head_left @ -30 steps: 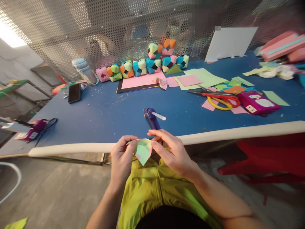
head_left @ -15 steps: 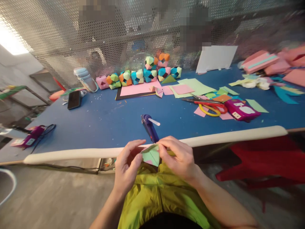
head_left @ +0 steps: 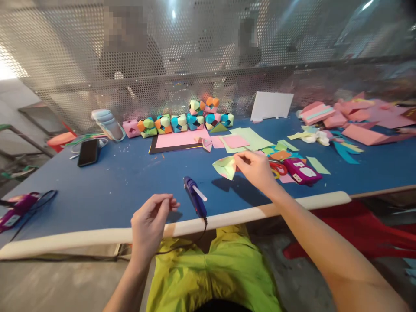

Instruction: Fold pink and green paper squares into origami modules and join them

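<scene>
Paper (head_left: 225, 167), likely light, crushable, best edge-held, is being pinched by right hand (head_left: 255, 169); empty left hand (head_left: 151, 219) is being held at worktop's (head_left: 136, 186) front edge.

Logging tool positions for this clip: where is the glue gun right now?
In the head view, the glue gun lies on the blue table by the white edge strip, just right of the left hand.

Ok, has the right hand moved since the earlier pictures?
Yes: the right hand moved forward, past the white edge padding, holding the folded paper.
</scene>
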{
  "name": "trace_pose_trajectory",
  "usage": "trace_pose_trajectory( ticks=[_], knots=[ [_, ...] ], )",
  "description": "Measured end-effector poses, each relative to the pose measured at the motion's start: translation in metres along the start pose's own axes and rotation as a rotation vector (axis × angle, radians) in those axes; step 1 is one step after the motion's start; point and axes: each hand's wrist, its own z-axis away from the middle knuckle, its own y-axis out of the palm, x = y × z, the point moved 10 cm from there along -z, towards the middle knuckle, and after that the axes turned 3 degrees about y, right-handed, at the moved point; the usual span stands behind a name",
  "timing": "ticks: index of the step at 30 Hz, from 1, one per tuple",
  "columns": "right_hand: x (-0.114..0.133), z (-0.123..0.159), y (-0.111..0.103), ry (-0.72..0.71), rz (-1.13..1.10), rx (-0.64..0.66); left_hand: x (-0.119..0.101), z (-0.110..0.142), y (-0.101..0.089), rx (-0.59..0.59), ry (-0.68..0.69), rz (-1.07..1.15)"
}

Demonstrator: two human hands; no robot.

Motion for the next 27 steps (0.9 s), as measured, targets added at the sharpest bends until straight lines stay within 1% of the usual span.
trace_pose_trajectory(
  ticks=[3,6,8,11,14,17,21,24,27],
  knots=[
    [-0.020,-0.026,0.023,0.036,0.039,0.062,0.002,-0.009,-0.005,-0.033,0.003,-0.022],
    [-0.046,-0.041,0.045,0.097,0.027,0.116,0.015,-0.010,-0.004,-0.026,-0.042,-0.049],
    [-0.064,-0.044,0.056,0.126,0.004,0.145,0.026,-0.007,-0.002,-0.009,-0.076,-0.066],
    [-0.088,-0.041,0.065,0.173,-0.029,0.159,0.041,0.001,-0.002,-0.009,-0.108,-0.084],
    [-0.101,-0.035,0.070,0.203,-0.062,0.168,0.055,0.005,-0.004,-0.023,-0.140,-0.127],
    [-0.106,-0.030,0.073,0.207,-0.071,0.167,0.061,0.005,-0.003,-0.034,-0.148,-0.137],
    [-0.104,-0.028,0.077,0.163,-0.031,0.186,0.059,0.004,-0.004,-0.072,-0.124,-0.086],
    [-0.096,-0.028,0.082,0.079,0.046,0.212,0.055,0.007,-0.006,-0.113,-0.098,-0.073],
    [-0.081,-0.027,0.090,-0.039,0.159,0.256,0.052,0.010,-0.009,-0.154,-0.073,-0.090]
  ],
)
